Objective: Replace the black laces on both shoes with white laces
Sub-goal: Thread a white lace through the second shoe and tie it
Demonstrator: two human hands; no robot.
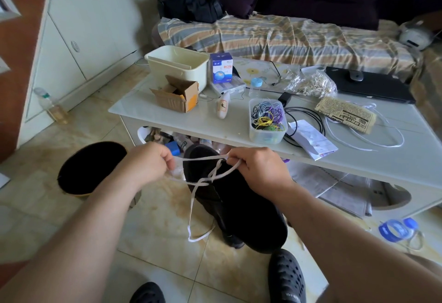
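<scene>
A black shoe stands on the tiled floor in front of me, its opening turned towards the table. A white lace crosses over its upper part, and one end hangs down in a loop at the shoe's left side. My left hand pinches one strand of this lace left of the shoe. My right hand grips the other strand above the shoe, and the lace is stretched between both hands. Another white lace lies loose on the table at the right.
A low white table stands just beyond the shoe with a cardboard box, a clear tub of coloured wires, cables, papers and a cream bin. A round dark basket sits left. My feet in black clogs are below.
</scene>
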